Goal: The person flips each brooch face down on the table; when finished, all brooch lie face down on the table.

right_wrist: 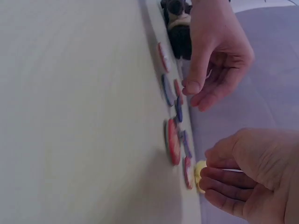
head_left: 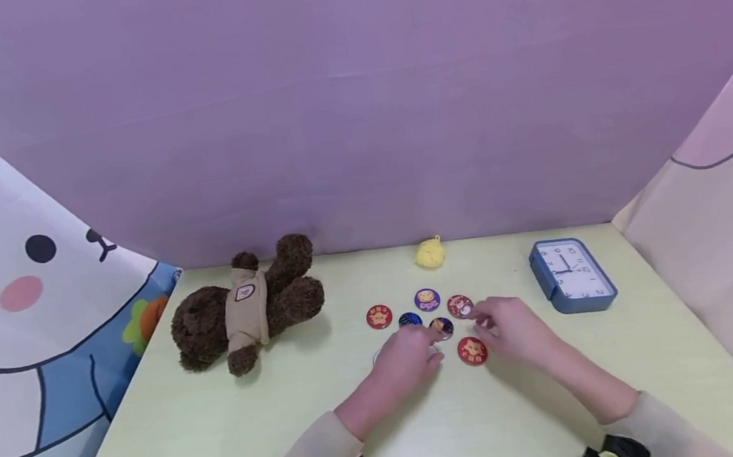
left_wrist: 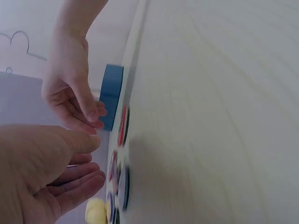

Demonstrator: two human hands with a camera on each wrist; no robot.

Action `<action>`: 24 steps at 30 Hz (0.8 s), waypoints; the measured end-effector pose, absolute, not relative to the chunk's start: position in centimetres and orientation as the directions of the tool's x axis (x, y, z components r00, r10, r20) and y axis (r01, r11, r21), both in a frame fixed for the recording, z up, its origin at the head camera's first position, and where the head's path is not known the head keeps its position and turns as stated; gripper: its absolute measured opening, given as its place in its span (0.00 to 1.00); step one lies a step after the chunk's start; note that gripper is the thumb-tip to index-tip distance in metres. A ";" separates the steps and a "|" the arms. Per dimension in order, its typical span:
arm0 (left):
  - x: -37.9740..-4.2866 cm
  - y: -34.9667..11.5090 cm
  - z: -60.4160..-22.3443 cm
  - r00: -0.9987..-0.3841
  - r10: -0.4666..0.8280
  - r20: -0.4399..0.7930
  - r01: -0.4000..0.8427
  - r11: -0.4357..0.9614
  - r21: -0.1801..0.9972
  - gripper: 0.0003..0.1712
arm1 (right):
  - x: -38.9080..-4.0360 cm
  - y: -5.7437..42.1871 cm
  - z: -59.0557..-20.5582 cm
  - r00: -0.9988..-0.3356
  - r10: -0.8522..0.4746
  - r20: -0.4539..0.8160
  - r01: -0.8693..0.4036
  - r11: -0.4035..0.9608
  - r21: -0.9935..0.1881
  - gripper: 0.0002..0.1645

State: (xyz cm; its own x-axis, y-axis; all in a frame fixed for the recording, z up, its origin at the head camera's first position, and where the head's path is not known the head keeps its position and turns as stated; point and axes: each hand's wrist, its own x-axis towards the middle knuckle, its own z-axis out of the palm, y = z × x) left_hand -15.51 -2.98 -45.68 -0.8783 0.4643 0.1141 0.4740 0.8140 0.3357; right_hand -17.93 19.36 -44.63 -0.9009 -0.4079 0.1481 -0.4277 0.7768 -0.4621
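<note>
Several round badges lie on the table: a red one with a star figure (head_left: 379, 316), a purple one (head_left: 427, 299), a red-and-white one (head_left: 460, 306), a dark blue one (head_left: 409, 319), a dark one with a yellow figure (head_left: 444, 328) and another red one (head_left: 472, 351). Above their middle hovers my left hand (head_left: 406, 362), fingers loosely bent and holding nothing; pale badge edges show partly beneath it. My right hand (head_left: 514, 328) is at the right side, its fingertips beside the red-and-white badge. In the right wrist view those fingers (right_wrist: 229, 182) are loosely curled around nothing.
A brown teddy bear (head_left: 246, 315) in a beige shirt lies at the left. Behind the badges sits a small yellow plush piece (head_left: 429, 253). A blue square clock (head_left: 573, 275) is at the right. Purple cloth (head_left: 358, 147) hangs along the table's back edge.
</note>
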 end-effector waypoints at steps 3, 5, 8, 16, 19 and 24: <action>-15.6 -1.3 -46.0 -0.856 0.506 0.104 0.512 0.802 0.308 0.15 | -17.2 21.0 -45.1 -0.900 -0.423 0.106 -0.422 0.786 -0.451 0.13; -15.7 -0.5 -46.2 -0.843 0.529 0.103 0.533 0.791 0.299 0.12 | -16.8 21.7 -45.5 -0.892 -0.445 0.082 -0.431 0.777 -0.460 0.14; -15.8 0.6 -46.6 -0.833 0.546 0.091 0.548 0.789 0.278 0.07 | -16.4 22.0 -46.1 -0.868 -0.489 0.084 -0.467 0.749 -0.470 0.18; -15.5 1.4 -47.0 -0.825 0.556 0.101 0.562 0.826 0.043 0.05 | -16.3 21.5 -46.9 -0.836 -0.532 0.135 -0.531 0.721 -0.444 0.14; -15.5 1.2 -46.9 -0.815 0.569 0.112 0.575 0.817 0.029 0.05 | -16.4 21.6 -46.9 -0.820 -0.549 0.162 -0.557 0.700 -0.447 0.12; -15.6 0.9 -46.6 -0.815 0.561 0.143 0.579 0.796 0.176 0.07 | -16.5 22.2 -46.6 -0.794 -0.562 0.232 -0.597 0.651 -0.468 0.07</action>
State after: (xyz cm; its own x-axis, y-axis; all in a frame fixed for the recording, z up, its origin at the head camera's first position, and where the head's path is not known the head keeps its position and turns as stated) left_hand -15.64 0.86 -46.59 -0.8150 0.5614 0.1432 0.5792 0.7960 0.1756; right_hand -16.54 22.21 -46.56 -0.7941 -0.5618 0.2319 -0.5974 0.6513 -0.4679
